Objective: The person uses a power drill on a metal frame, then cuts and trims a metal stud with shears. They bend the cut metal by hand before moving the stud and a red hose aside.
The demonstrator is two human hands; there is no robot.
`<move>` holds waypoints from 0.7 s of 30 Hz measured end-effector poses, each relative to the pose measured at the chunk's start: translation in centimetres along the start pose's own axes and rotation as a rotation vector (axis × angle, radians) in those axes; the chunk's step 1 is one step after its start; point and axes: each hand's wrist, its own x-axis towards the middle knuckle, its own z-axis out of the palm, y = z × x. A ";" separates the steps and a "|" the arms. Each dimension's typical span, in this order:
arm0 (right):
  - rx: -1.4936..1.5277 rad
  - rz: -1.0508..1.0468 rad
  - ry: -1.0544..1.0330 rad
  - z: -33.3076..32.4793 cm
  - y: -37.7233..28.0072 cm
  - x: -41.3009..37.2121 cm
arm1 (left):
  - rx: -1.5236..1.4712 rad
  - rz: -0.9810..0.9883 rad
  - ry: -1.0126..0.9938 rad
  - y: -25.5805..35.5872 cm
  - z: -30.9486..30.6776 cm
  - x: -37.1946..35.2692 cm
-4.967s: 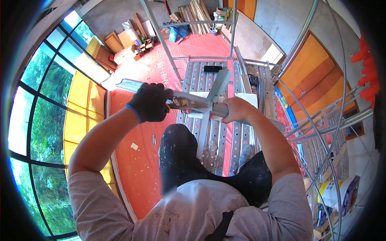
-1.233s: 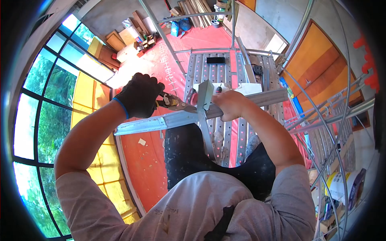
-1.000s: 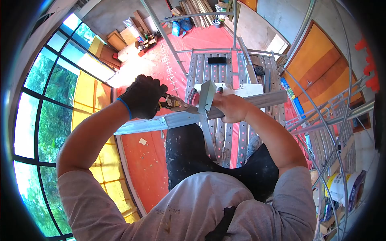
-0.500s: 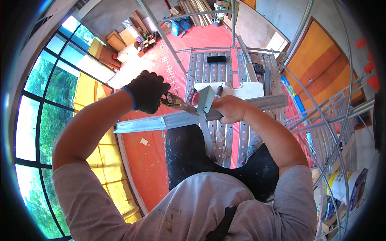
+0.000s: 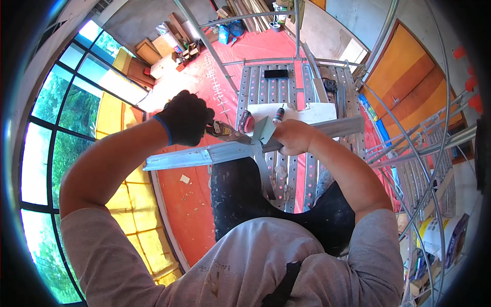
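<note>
My left hand (image 5: 186, 120), in a black glove, is closed around the handles of tin snips (image 5: 225, 131). Their jaws meet a long metal channel (image 5: 179, 157) near its bent-up flap (image 5: 264, 131); the exact bite is hard to make out. My bare right hand (image 5: 294, 137) grips the channel just right of that flap. The channel lies across above my legs, its right part (image 5: 348, 126) reaching past my hand. A narrow strip of metal (image 5: 264, 176) hangs down from the bend. Just beyond are a red and black tool (image 5: 246, 122) and a screwdriver-like tool (image 5: 279, 113).
A perforated metal platform (image 5: 255, 92) bears a white board (image 5: 319, 110) and a black phone (image 5: 276, 74). Scaffold tubes (image 5: 204, 43) rise around it. Windows (image 5: 76, 107) line the left, an orange door (image 5: 409, 71) the right. Wood pieces (image 5: 250, 14) lean at the back.
The snips have turned slightly and sit a little closer against the flap. My left elbow has shifted outward to the left. My right hand has hardly moved.
</note>
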 end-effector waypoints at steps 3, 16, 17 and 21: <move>0.006 -0.034 0.043 0.5 0.5 -0.1 | -0.066 -0.012 0.054 0.3 1.4 -1.1; 0.001 0.029 -0.024 -0.6 -0.7 -0.1 | -0.292 -0.306 -0.022 3.4 2.8 -5.8; 0.009 0.037 -0.022 -0.6 -0.5 -0.1 | -0.308 -0.340 -0.015 3.6 2.8 -6.2; 0.067 0.048 0.017 -1.5 -0.9 -0.7 | -0.451 -0.433 -0.017 5.3 3.9 -8.5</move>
